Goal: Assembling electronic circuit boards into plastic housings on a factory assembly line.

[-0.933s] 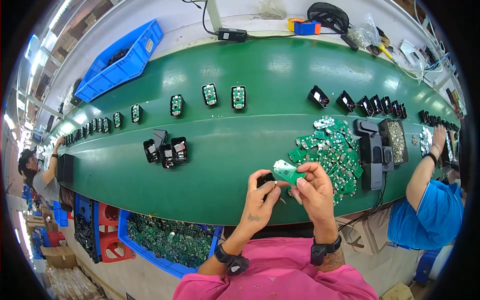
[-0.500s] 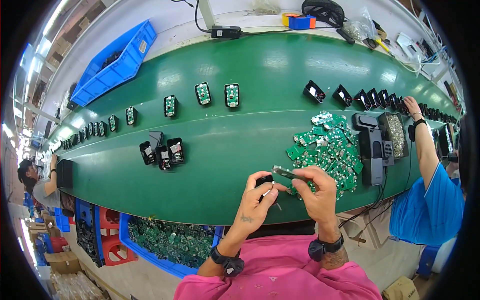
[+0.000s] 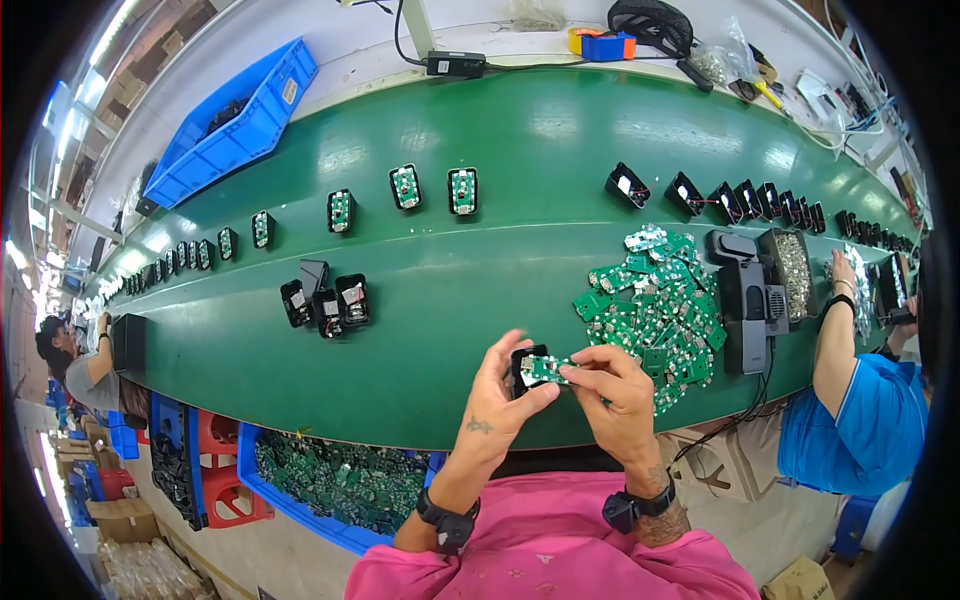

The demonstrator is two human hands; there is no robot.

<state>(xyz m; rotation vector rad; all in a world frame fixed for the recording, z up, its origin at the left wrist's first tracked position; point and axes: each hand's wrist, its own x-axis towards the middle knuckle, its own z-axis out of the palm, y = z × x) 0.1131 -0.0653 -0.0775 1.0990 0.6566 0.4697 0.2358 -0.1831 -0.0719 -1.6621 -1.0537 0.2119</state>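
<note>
My left hand (image 3: 499, 390) is closed around a small black plastic case (image 3: 520, 384), held just above the near edge of the green table. Between the thumb and fingers of my right hand (image 3: 617, 395) is a green circuit board (image 3: 546, 370). One end of this board overlaps the mouth of the case; whether it sits inside, I cannot tell. Right beyond my right hand lies a heap of loose circuit boards (image 3: 665, 300). Several black cases (image 3: 352, 300) stand in a cluster to the left.
Cases with boards fitted (image 3: 463, 190) line the table's far side, leftward. Open black cases (image 3: 627, 186) run to the right. A black and grey device (image 3: 742, 310) stands beside a box of small parts (image 3: 790, 270). A blue bin of boards (image 3: 340, 490) sits below; co-workers flank me.
My right hand has brought the circuit board down to the black case and turned its component side upward. The co-worker's arm on the right has drawn back from the row of cases.
</note>
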